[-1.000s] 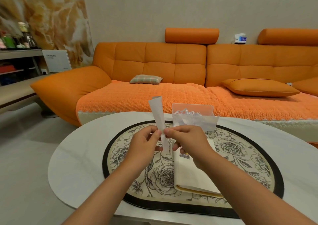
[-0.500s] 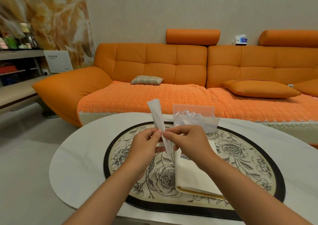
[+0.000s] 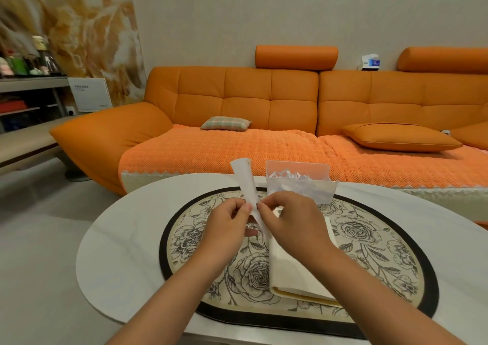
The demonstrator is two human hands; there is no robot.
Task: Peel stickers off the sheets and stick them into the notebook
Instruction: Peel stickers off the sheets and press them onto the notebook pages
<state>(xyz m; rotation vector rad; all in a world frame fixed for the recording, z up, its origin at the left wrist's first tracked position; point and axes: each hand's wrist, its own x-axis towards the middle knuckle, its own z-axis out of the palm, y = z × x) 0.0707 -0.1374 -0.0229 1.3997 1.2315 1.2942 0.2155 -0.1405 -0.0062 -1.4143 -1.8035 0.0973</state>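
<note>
A narrow white sticker sheet [image 3: 246, 183] stands upright above the table, seen almost edge-on. My left hand [image 3: 224, 228] pinches it from the left. From the right, my right hand [image 3: 293, 223] pinches the same strip, fingertips nearly meeting the left thumb. Below my right forearm lies the cream notebook [image 3: 293, 270], open on the flowered mat; my right hand hides its far end.
A clear plastic box [image 3: 298, 183] with several paper pieces stands just beyond my hands. The oval flowered mat [image 3: 369, 239] covers the middle of the white oval table [image 3: 118, 241]. An orange sofa [image 3: 264, 107] runs behind it, shelves stand at left.
The view has shifted slightly. Both hands keep pinching the sheet in about the same place, fingers working a little at its edge.
</note>
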